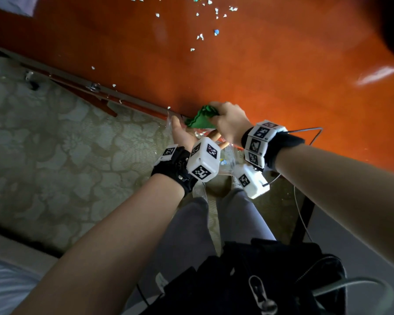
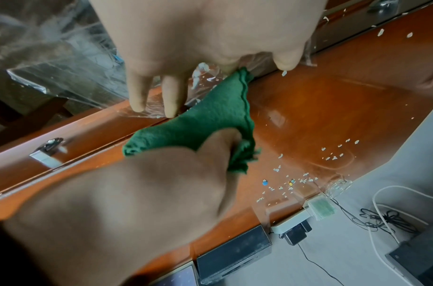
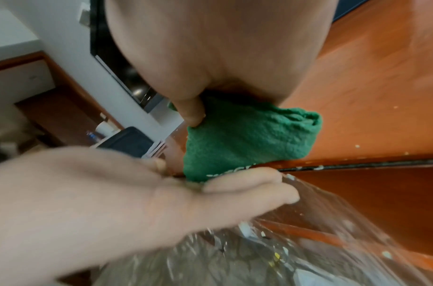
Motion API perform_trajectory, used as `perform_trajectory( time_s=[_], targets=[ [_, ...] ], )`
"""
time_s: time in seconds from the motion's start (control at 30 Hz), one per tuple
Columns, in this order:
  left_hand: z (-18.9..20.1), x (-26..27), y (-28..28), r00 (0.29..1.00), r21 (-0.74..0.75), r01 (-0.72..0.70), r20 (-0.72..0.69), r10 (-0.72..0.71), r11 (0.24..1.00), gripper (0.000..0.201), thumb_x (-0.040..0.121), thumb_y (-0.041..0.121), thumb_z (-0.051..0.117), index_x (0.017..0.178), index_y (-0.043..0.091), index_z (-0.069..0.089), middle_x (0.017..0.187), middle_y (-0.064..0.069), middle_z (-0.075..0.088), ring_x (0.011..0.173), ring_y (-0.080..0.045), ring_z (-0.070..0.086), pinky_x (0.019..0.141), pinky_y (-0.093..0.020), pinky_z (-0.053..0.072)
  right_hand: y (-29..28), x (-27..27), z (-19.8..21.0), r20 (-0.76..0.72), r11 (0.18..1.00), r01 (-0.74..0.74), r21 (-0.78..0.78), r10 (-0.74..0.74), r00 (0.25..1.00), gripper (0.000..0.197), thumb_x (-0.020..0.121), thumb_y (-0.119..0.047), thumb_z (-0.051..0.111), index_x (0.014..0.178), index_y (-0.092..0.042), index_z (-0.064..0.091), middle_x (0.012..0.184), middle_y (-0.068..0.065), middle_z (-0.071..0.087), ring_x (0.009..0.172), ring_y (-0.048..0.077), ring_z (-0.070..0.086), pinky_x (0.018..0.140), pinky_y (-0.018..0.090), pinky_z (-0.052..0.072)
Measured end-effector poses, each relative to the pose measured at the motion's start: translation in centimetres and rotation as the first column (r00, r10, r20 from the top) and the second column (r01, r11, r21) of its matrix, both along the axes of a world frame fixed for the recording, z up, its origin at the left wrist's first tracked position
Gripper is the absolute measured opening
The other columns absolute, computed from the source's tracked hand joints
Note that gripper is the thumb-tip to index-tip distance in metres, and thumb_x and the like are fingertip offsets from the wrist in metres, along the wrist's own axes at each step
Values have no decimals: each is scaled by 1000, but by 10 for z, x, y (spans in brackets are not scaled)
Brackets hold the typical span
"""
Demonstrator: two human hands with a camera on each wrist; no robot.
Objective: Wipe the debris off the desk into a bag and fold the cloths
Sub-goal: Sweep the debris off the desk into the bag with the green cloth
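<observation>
My right hand [image 1: 228, 119] grips a bunched green cloth [image 1: 199, 119] at the near edge of the orange wooden desk [image 1: 282, 64]. In the right wrist view its thumb [image 3: 191, 110] presses into the cloth [image 3: 247, 139]. My left hand [image 1: 180, 133] holds the rim of a clear plastic bag [image 1: 223, 155] just below the desk edge, under the cloth. The fingers [image 3: 247, 185] curl on the bag's edge [image 3: 284, 251], and scraps lie inside. White and coloured debris [image 1: 203, 21] is scattered farther back on the desk, as the left wrist view also shows debris [image 2: 296, 180].
Patterned carpet [image 1: 55, 144] lies left of the desk. A drawer front with a metal handle [image 2: 47, 149] runs below the edge. Black boxes [image 2: 232, 255], a power strip [image 2: 291, 222] and cables [image 2: 382, 216] sit at the desk's far side. A black pouch [image 1: 259, 280] hangs at my waist.
</observation>
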State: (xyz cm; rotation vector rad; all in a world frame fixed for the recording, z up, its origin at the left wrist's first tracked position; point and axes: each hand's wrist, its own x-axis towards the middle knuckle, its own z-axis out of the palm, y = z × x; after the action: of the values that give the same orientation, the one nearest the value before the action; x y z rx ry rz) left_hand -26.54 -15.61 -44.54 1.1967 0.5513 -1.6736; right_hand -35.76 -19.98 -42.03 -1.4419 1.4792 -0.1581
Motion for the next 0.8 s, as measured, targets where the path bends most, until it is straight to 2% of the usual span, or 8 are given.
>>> perform_trajectory(
  time_s=[0.1, 0.17, 0.3, 0.4, 0.53, 0.63, 0.7, 0.8],
  targets=[
    [-8, 6, 2, 999, 6, 12, -47, -12, 1000, 66, 89, 75, 34, 117, 19, 54, 119, -27, 55, 108, -47, 62, 97, -73, 39, -18, -4, -8, 19, 987, 137, -84, -136, 991, 30, 95, -9, 47, 120, -12, 62, 97, 5, 65, 74, 16, 62, 52, 11, 44],
    [-12, 10, 0, 998, 17, 19, -64, -18, 1000, 67, 87, 77, 36, 120, 22, 54, 131, -30, 50, 108, -49, 63, 92, -74, 41, -29, -9, -9, 16, 963, 229, -142, -229, 973, 26, 94, -14, 50, 115, -15, 65, 93, 5, 63, 79, 18, 60, 55, 14, 41],
    [-19, 10, -2, 997, 23, 2, -82, 0, 1000, 66, 84, 79, 39, 121, 25, 54, 136, -30, 48, 108, -51, 62, 90, -74, 42, -43, -15, -9, -2, 939, 281, -199, -287, 958, 34, 92, -17, 49, 124, -19, 62, 107, 9, 64, 94, 22, 61, 71, 18, 42],
    [-21, 10, -2, 996, 20, -13, -93, 15, 1000, 68, 84, 79, 39, 124, 26, 54, 135, -31, 49, 108, -50, 62, 94, -73, 40, -40, -14, -9, -83, 952, 197, -235, -222, 971, 38, 91, -17, 48, 126, -19, 60, 110, 13, 65, 98, 28, 61, 78, 23, 46],
    [-16, 8, -1, 998, 3, -19, -61, 19, 1000, 71, 88, 76, 34, 130, 22, 52, 130, -28, 53, 111, -48, 61, 99, -70, 38, -13, -1, -10, -113, 991, 10, -132, -25, 993, 36, 95, -12, 46, 127, -18, 58, 106, 7, 67, 86, 25, 68, 79, 36, 58],
    [-13, 7, 1, 998, -30, -7, -59, 5, 1000, 73, 90, 74, 31, 125, 15, 56, 122, -23, 60, 111, -46, 60, 101, -68, 38, -7, 7, -14, -74, 996, 33, -87, -39, 996, 36, 93, -15, 47, 126, -18, 59, 109, 12, 67, 91, 31, 67, 83, 43, 56],
    [-15, 10, 1, 997, -22, 14, -77, -16, 1000, 73, 89, 75, 31, 111, 11, 58, 124, -21, 59, 116, -46, 59, 101, -67, 39, -11, 6, -11, -79, 991, 69, -113, -78, 994, 35, 92, -17, 48, 124, -19, 61, 108, 13, 67, 93, 30, 66, 84, 42, 56],
    [-19, 13, 1, 996, 9, 37, -82, -37, 999, 65, 87, 77, 35, 100, 17, 56, 130, -24, 54, 112, -49, 61, 97, -68, 41, -19, 1, -6, -102, 978, 86, -190, -107, 989, 33, 92, -16, 48, 122, -18, 62, 105, 14, 67, 90, 31, 65, 81, 42, 55]
  ],
)
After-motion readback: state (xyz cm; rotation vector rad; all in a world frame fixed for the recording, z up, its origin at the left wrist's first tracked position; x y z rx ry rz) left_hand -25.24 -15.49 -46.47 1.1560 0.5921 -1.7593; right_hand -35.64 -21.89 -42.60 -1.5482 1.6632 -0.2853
